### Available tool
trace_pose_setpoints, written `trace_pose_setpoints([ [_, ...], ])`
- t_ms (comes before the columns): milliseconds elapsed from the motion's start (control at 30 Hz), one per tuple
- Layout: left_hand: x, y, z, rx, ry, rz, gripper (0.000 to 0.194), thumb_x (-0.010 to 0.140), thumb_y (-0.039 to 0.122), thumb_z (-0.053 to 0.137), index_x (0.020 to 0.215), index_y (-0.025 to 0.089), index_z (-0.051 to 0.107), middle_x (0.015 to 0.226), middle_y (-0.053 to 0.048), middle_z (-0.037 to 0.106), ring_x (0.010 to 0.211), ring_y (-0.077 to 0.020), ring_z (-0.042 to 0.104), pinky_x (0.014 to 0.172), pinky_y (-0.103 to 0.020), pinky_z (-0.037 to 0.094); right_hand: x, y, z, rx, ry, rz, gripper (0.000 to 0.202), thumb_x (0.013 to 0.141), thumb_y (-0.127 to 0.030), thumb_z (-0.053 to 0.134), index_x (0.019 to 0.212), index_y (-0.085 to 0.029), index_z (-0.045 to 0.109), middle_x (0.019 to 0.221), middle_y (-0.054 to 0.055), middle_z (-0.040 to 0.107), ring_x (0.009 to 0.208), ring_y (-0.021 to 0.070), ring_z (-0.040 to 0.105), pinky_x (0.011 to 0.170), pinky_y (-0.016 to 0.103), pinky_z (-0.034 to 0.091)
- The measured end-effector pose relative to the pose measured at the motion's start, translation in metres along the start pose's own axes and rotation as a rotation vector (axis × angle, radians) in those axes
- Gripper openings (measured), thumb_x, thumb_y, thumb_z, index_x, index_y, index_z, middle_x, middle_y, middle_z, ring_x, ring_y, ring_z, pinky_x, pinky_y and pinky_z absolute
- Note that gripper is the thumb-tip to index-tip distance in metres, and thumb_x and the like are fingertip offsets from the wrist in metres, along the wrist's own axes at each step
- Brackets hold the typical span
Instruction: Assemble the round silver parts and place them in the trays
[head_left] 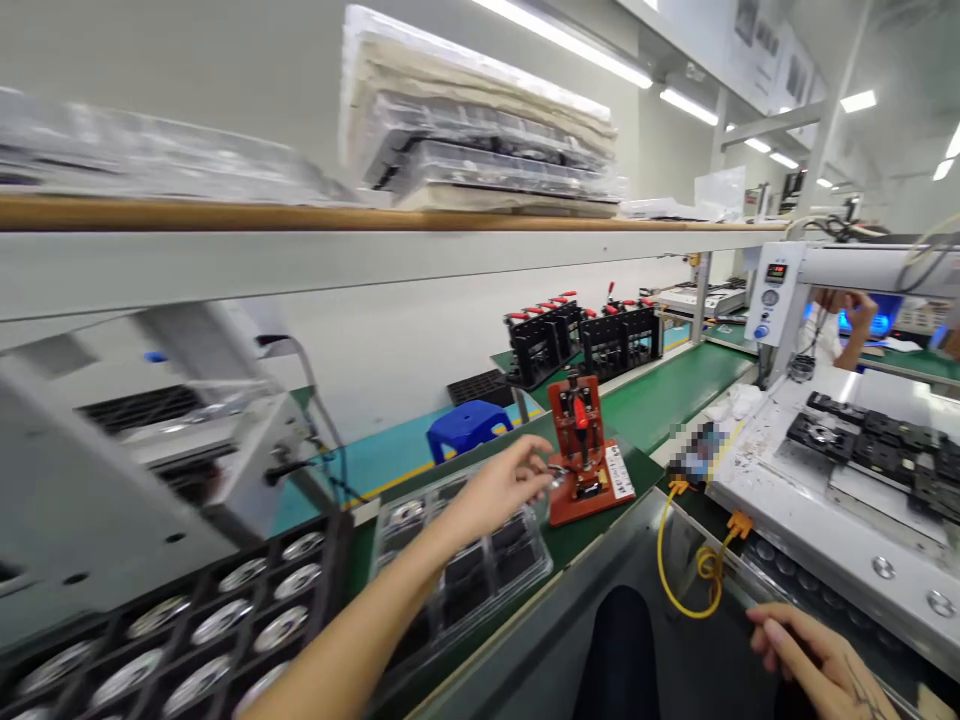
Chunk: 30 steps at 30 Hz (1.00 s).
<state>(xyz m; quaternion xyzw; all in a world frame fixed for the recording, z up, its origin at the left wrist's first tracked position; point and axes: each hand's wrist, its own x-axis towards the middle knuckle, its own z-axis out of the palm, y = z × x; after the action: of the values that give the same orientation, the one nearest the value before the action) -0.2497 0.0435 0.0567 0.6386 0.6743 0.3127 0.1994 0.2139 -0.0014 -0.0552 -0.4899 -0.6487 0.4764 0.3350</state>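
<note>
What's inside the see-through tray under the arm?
In the clear tray, I see a shiny round piece near the far left corner and dark squares in other sections. The left arm covers the middle, so what's there is hidden.

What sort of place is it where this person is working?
It looks like a factory assembly workshop: a black tray holds rows of round metallic parts, a red fixture stands near the left hand, and a machine with a digital display is at right.
</note>
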Motion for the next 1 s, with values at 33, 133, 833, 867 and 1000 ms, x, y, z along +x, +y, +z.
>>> trace_pose_setpoints([
  [33,-0.004,0.026,0.019,-0.095,-0.084,0.156,0.019,0.099,0.034,0.062,0.115,0.023,0.061,0.090,-0.001,0.074,0.074,-0.0190,0.073,0.068,-0.029,0.058,0.001,-0.015,-0.001,-0.006,0.015,-0.040,0.057,0.099,-0.072,0.056,0.106,-0.022,0.083,0.091,0.009,0.080,0.083,0.0248,0.076,0.079,0.033,0.062],
  [133,-0.011,0.093,0.074,-0.111,-0.094,0.625,0.012,0.101,0.023,0.056,0.094,0.022,0.065,0.095,-0.007,0.074,0.088,-0.0204,0.073,0.081,-0.032,0.059,0.010,-0.062,0.000,0.035,0.061,-0.181,0.050,0.105,-0.063,0.052,0.107,-0.020,0.078,0.088,0.007,0.075,0.079,0.0219,0.071,0.077,0.034,0.059],
  [833,0.059,0.222,0.206,-0.104,-0.149,1.365,0.020,0.109,0.021,0.049,0.123,0.020,0.064,0.117,-0.013,0.073,0.108,-0.0242,0.073,0.094,-0.036,0.063,0.020,-0.083,-0.090,-0.208,0.449,-0.269,0.034,0.081,-0.033,0.082,0.111,-0.020,0.072,0.075,-0.003,0.058,0.068,0.0166,0.057,0.065,0.029,0.049],
  [867,0.075,0.230,0.209,-0.108,-0.152,1.313,0.025,0.108,0.022,0.052,0.132,0.020,0.060,0.126,-0.014,0.071,0.118,-0.0260,0.071,0.101,-0.040,0.061,0.018,-0.084,-0.099,-0.231,0.506,-0.258,0.034,0.081,-0.033,0.081,0.110,-0.019,0.071,0.075,-0.003,0.058,0.067,0.0168,0.057,0.065,0.030,0.049],
  [1000,0.154,0.268,0.220,0.020,-0.320,0.946,0.045,0.101,0.025,0.060,0.145,0.020,0.055,0.149,-0.016,0.061,0.142,-0.0306,0.057,0.123,-0.049,0.045,-0.001,-0.089,-0.134,-0.323,0.674,-0.196,0.035,0.083,-0.039,0.080,0.110,-0.019,0.072,0.075,-0.002,0.060,0.067,0.0179,0.058,0.065,0.031,0.050],
])
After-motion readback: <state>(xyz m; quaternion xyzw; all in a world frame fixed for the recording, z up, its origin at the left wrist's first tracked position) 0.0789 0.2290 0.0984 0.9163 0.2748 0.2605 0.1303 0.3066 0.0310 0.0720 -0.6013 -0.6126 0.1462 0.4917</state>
